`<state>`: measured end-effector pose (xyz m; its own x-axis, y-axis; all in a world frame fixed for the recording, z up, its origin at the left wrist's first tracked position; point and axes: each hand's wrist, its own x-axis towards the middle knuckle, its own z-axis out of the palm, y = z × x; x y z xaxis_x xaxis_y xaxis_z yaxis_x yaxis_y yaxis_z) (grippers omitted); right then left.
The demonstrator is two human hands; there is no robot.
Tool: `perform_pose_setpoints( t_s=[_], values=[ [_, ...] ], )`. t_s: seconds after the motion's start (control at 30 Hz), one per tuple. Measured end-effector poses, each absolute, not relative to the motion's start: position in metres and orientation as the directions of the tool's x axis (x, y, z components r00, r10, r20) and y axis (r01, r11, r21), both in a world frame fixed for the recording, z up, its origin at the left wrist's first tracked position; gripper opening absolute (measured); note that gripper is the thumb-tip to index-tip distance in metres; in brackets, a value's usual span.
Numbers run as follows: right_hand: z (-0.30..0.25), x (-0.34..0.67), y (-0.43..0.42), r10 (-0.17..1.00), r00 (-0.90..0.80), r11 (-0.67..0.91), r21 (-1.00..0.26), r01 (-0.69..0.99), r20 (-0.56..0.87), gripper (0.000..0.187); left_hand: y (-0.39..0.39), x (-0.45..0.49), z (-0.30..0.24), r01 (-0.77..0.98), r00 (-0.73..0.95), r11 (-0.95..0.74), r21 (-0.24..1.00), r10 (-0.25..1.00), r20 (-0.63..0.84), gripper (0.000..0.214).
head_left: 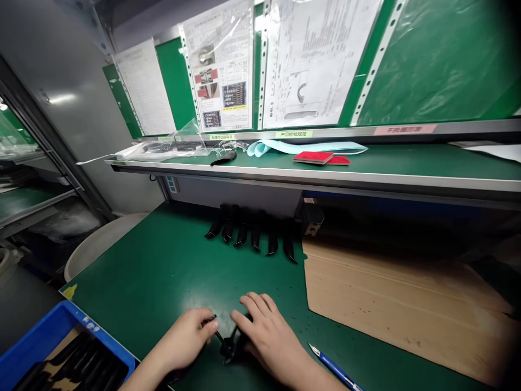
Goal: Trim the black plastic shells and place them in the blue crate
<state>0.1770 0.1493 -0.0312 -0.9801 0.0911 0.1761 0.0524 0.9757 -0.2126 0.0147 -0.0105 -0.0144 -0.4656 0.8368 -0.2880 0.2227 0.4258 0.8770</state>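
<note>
My left hand (188, 338) is closed, its thumb and forefinger pinching the end of a thin black strip that belongs to a small black part (228, 347). Over the right side of this part, my right hand (266, 339) bends its fingers around it, and the hand hides much of its shape. Both hands are low over the green tabletop (163, 271). A blue craft knife (331, 367) with a pointed metal tip lies to the right of my right hand.
Several curved black pieces (255, 239) stand in a row at the back. A flattened cardboard sheet (386, 304) covers the right side. At lower left, a blue bin (67, 309) holds black parts. The shelf (399, 163) above carries a light-blue strip (309, 147) and red pads (312, 157).
</note>
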Motion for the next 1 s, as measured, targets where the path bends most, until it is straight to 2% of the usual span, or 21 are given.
perform_pose_setpoints(
  t_s=[0.03,0.1,0.13,0.17,0.2,0.27,0.33,0.37,0.43,0.47,0.53,0.6,0.73,0.8,0.93,1.0],
  values=[
    [-0.028,0.179,0.150,-0.003,-0.991,0.980,-0.195,-0.028,0.131,0.033,-0.010,0.018,-0.008,0.225,-0.409,0.403,0.887,0.865,-0.289,0.028],
    [-0.025,0.182,0.149,-0.182,-0.983,0.944,-0.282,-0.169,-0.018,0.015,-0.007,0.023,0.002,0.211,-0.314,0.356,0.910,0.907,-0.281,0.022],
    [-0.024,0.184,0.150,-0.238,-0.968,0.913,-0.360,-0.195,-0.080,0.008,-0.005,0.024,0.004,0.193,-0.281,0.341,0.920,0.918,-0.281,0.021],
    [-0.024,0.184,0.151,-0.240,-0.963,0.890,-0.424,-0.166,-0.127,0.010,-0.003,0.026,0.004,0.168,-0.264,0.336,0.927,0.921,-0.286,0.020],
    [-0.023,0.183,0.154,-0.175,-0.972,0.887,-0.454,-0.086,-0.157,0.013,0.000,0.028,0.002,0.135,-0.265,0.342,0.930,0.917,-0.299,0.021],
    [-0.021,0.180,0.163,0.091,-0.981,0.896,-0.417,0.156,-0.172,0.015,0.007,0.033,-0.010,0.043,-0.327,0.376,0.926,0.881,-0.343,0.027],
    [-0.019,0.175,0.175,0.371,-0.919,0.848,-0.352,0.395,-0.136,0.014,0.014,0.041,-0.027,-0.070,-0.447,0.387,0.919,0.812,-0.376,0.034],
    [-0.018,0.174,0.180,0.466,-0.877,0.809,-0.346,0.476,-0.117,0.012,0.017,0.046,-0.035,-0.127,-0.507,0.374,0.919,0.771,-0.384,0.036],
    [-0.017,0.174,0.182,0.561,-0.822,0.738,-0.389,0.551,-0.098,0.015,0.022,0.055,-0.047,-0.235,-0.594,0.313,0.920,0.703,-0.391,0.038],
    [-0.017,0.175,0.179,0.566,-0.819,0.715,-0.440,0.543,-0.091,0.019,0.024,0.060,-0.051,-0.287,-0.615,0.272,0.919,0.683,-0.394,0.038],
    [-0.020,0.180,0.167,0.488,-0.869,0.712,-0.539,0.451,-0.083,0.030,0.026,0.067,-0.056,-0.394,-0.608,0.197,0.898,0.677,-0.416,0.039],
    [-0.024,0.183,0.150,0.389,-0.917,0.745,-0.553,0.373,-0.094,0.040,0.027,0.070,-0.058,-0.476,-0.577,0.151,0.866,0.689,-0.438,0.039],
    [-0.037,0.183,0.129,0.347,-0.919,0.879,-0.276,0.388,-0.186,0.040,0.029,0.068,-0.061,-0.497,-0.559,0.164,0.852,0.690,-0.460,0.053],
    [-0.044,0.183,0.127,0.297,-0.933,0.909,-0.240,0.342,-0.205,0.044,0.030,0.065,-0.059,-0.486,-0.563,0.176,0.856,0.687,-0.460,0.052],
    [-0.051,0.188,0.132,0.205,-0.960,0.884,-0.386,0.265,-0.190,0.048,0.032,0.067,-0.047,-0.561,-0.515,0.159,0.812,0.701,-0.493,0.044],
    [-0.051,0.191,0.132,0.187,-0.970,0.836,-0.494,0.240,-0.155,0.052,0.034,0.073,-0.041,-0.694,-0.479,0.087,0.714,0.685,-0.549,0.040]
  ],
)
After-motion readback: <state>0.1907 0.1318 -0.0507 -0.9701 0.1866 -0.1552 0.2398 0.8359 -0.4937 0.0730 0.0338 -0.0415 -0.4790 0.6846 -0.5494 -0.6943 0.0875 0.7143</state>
